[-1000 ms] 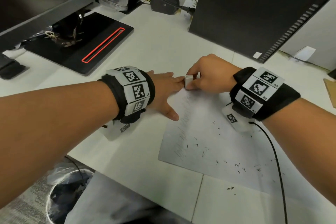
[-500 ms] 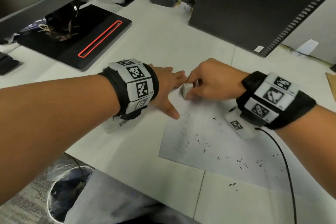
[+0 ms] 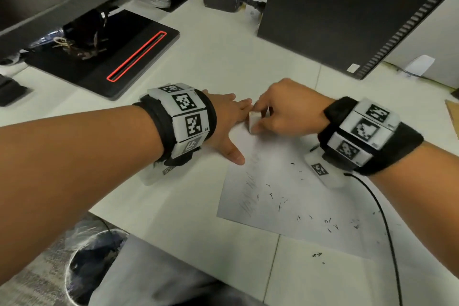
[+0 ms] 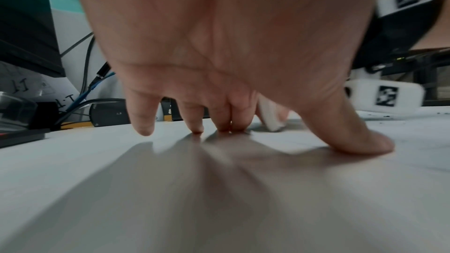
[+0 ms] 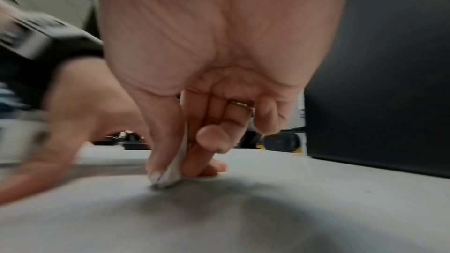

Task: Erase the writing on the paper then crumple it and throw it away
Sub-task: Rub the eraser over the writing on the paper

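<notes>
A white sheet of paper [image 3: 293, 189] lies on the desk, with faint pencil writing [image 3: 249, 196] along its left edge and dark eraser crumbs [image 3: 327, 223] scattered over it. My right hand [image 3: 280, 112] pinches a white eraser [image 3: 253, 122] between thumb and fingers and presses it on the paper's far left corner; the right wrist view shows the eraser [image 5: 171, 172] tip on the sheet. My left hand [image 3: 228, 122] lies flat with straight fingers spread, holding down the paper's left edge, its thumb [image 4: 360, 138] on the sheet.
A black tower case [image 3: 347, 7] stands at the back right. A monitor base with a red stripe [image 3: 111, 57] sits at the back left. A lined waste bin [image 3: 94, 263] is below the desk's front edge. A black cable [image 3: 387, 231] trails from my right wrist.
The right hand has drawn the eraser a little nearer along the paper's top left corner. The left hand has kept its place on the sheet.
</notes>
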Tool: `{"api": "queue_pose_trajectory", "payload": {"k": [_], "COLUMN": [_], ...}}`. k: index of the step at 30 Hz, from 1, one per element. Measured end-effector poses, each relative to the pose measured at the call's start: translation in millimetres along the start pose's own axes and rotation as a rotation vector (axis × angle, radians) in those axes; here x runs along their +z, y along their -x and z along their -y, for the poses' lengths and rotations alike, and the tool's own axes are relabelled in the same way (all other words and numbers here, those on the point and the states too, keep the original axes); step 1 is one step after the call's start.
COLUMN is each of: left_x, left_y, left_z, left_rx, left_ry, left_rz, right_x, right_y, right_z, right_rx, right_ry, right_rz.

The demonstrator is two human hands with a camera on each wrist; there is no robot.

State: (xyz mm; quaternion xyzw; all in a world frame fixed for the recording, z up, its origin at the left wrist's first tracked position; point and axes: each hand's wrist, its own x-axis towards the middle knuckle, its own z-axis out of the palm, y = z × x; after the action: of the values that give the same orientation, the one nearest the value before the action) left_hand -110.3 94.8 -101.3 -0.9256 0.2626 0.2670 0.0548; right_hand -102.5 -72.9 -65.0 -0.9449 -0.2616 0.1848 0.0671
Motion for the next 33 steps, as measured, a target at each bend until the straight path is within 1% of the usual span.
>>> {"api": "queue_pose_trajectory", "payload": {"k": [2,4,7,9,11,13,15,17,19,21,24,26,28,31,33], "left_x": [-0.9,-2.7,-4.5,-4.7,-3.7,-2.6,-2.9,-3.8,-4.7,-3.2,-1.4,-0.2,0.8,-0.2,-2.6], "left_y": [0.9,3.5,6.0,6.4,5.4,4.0,3.9,4.4,3.6,1.5,0.4,0.5,-0.7,0.5,1.1], "left_z": [-1.2,-2.9,-3.8,-3.2,-2.3,-1.6,-2.5,-4.2,-4.4,-2.9,-0.2,0.1,0.2,-1.3,-3.6], "left_rx": [-0.002,0.004,0.010,-0.001,-0.004,-0.002,-0.008,-0.024,-0.028,-0.017,-0.010,-0.011,-0.007,-0.016,-0.023], "left_ry": [-0.005,-0.009,0.006,0.009,0.014,0.017,-0.011,-0.038,-0.047,-0.033,-0.007,0.005,0.011,-0.021,-0.048], "left_rz": [0.003,-0.002,-0.014,0.005,0.014,0.013,0.019,0.030,0.031,0.023,0.021,0.019,0.008,0.016,0.029], "right_x": [-7.0,-8.6,1.4,8.4,9.0,3.3,-5.1,-11.0,-9.3,-1.5,8.0,7.0,1.7,-10.9,-16.4], "right_y": [-11.9,-14.0,-0.7,11.8,16.0,9.3,-3.7,-14.0,-15.3,-4.8,20.3,25.0,15.7,-9.9,-18.9], "right_z": [-5.9,-3.8,7.6,16.1,18.0,9.9,-2.8,-12.4,-11.6,-2.5,12.7,16.1,9.7,-9.5,-15.0], "right_rx": [0.046,0.070,-0.001,-0.086,-0.118,-0.075,0.010,0.085,0.093,0.022,-0.089,-0.103,-0.066,0.048,0.095], "right_ry": [0.013,0.068,0.168,0.149,0.090,0.040,0.029,0.064,0.126,0.160,0.115,0.063,0.030,0.008,0.018], "right_rz": [-0.074,-0.084,-0.023,0.047,0.098,0.080,-0.016,-0.085,-0.099,-0.060,0.083,0.147,0.120,-0.010,-0.053]}}
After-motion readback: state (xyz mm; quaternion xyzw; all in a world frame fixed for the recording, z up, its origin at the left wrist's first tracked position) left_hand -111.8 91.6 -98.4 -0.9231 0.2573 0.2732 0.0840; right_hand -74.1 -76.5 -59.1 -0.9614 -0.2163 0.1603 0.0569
